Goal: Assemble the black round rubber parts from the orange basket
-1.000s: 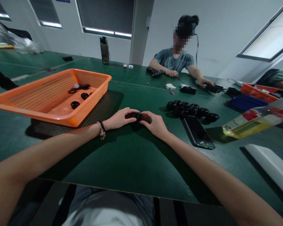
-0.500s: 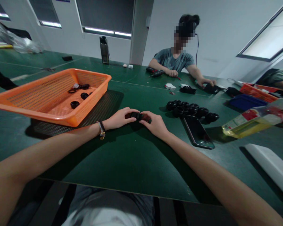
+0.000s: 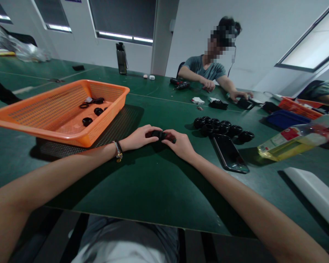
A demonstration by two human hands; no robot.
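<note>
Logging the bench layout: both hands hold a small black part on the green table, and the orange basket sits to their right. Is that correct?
Not quite. The head view shows the orange basket to the left of the left hand and right hand, which do hold the small black part on the green table.

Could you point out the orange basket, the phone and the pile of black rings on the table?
orange basket (image 3: pixel 79 140): head view, its near front wall.
phone (image 3: pixel 230 152): head view, middle of its dark screen.
pile of black rings (image 3: pixel 222 128): head view, middle of the cluster.
</note>
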